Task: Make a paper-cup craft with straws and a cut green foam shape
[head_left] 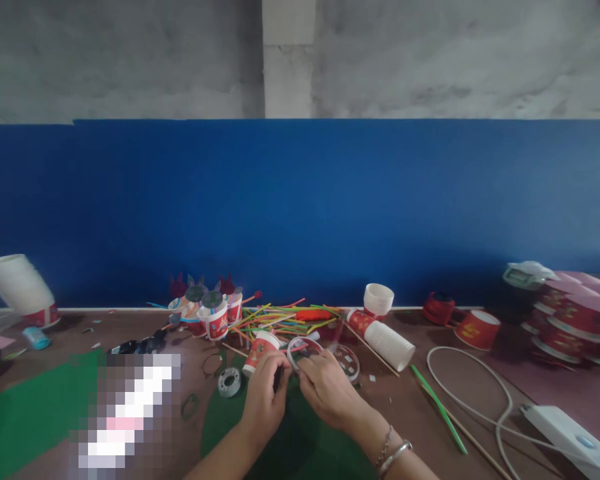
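Note:
My left hand [269, 395] is closed in a pinch, with something small and dark partly hidden between thumb and fingers. Just beyond its knuckles a red and white paper cup [261, 348] leans on the table. My right hand [327, 387], fingers curled, grips the lower edge of a roll of clear tape [291, 353]. Both hands are close together over a dark green sheet [300, 440]. Behind my right hand lies another clear ring-shaped roll [356, 363]. To the left of my left hand is a grey-white tape roll [229, 383].
Decorated cups [214, 320] stand at the back left, beside a pile of coloured sticks [280, 320]. Stacked white cups [393, 345] lie to the right. A white cable [507, 393] runs to a power strip [573, 433]. Red cups with pink tops [575, 320] sit far right.

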Available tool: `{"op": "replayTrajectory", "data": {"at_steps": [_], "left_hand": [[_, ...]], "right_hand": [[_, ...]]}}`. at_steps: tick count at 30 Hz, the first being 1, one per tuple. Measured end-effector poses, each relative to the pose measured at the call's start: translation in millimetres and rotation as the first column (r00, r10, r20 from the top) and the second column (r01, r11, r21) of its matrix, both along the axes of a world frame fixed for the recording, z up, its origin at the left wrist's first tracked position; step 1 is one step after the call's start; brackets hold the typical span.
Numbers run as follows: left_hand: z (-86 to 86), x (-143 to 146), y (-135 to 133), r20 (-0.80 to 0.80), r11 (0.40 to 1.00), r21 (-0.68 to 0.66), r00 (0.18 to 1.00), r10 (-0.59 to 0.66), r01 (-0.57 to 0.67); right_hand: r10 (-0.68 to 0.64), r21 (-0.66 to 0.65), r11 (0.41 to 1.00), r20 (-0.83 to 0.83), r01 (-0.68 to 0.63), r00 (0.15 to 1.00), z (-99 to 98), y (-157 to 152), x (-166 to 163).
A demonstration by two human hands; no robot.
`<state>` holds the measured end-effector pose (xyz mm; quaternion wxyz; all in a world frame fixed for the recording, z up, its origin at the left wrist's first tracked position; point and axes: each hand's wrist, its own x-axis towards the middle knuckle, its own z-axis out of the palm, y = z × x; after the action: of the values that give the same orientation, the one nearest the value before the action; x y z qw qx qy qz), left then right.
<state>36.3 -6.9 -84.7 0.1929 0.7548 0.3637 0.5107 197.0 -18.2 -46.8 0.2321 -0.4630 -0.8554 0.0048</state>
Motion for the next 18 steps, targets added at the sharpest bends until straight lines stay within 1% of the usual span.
{"op": "replayTrajectory", "data": {"at_steps": [3,7,9,10,12,13,14,15,17,18], "left_hand": [[1.9,0,-1,0.021,1.0,0.012,1.0,0.0,0.0],[5.0,2,-3,0.062,0.999,0.046,0.998,-0.014,0.012],[7.4,2,-3,0.092,0.999,0.049,0.996,-0.012,0.007],[9.0,1,-2,0.119,0.999,0.042,0.993,0.006,-0.012],[13.7,-3,0,0.191,0.997,0.003,0.979,0.074,-0.076],[16.6,-5,2,0.226,0.993,-0.03,0.967,0.119,-0.115],[19.7,-7,4,0.252,0.987,-0.07,0.954,0.16,-0.147],[22.6,-9,7,0.268,0.979,-0.116,0.943,0.195,-0.169],[27.1,-12,11,0.285,0.957,-0.23,0.928,0.239,-0.176],[28.2,-12,12,0.291,0.942,-0.293,0.924,0.248,-0.161]], "right_hand": [[0.017,-0.023,1.0,-0.077,-0.019,0.997,0.4,0,-1],[-0.011,-0.114,0.993,-0.279,-0.021,0.96,-5.6,0,-9],[-0.057,-0.186,0.982,-0.414,-0.023,0.908,-9.2,1,-12],[-0.09,-0.223,0.974,-0.488,-0.024,0.868,-9.9,3,-11],[-0.174,-0.283,0.959,-0.611,-0.008,0.773,-8.4,7,-6],[-0.214,-0.3,0.954,-0.632,0.019,0.745,-6.2,10,-1],[-0.237,-0.295,0.954,-0.617,0.058,0.75,-3.4,13,4],[-0.26,-0.276,0.954,-0.569,0.117,0.78,-0.6,15,10],[-0.3,-0.198,0.95,-0.373,0.24,0.878,3.0,19,21],[-0.342,-0.159,0.937,-0.252,0.31,0.905,3.0,20,26]]}}
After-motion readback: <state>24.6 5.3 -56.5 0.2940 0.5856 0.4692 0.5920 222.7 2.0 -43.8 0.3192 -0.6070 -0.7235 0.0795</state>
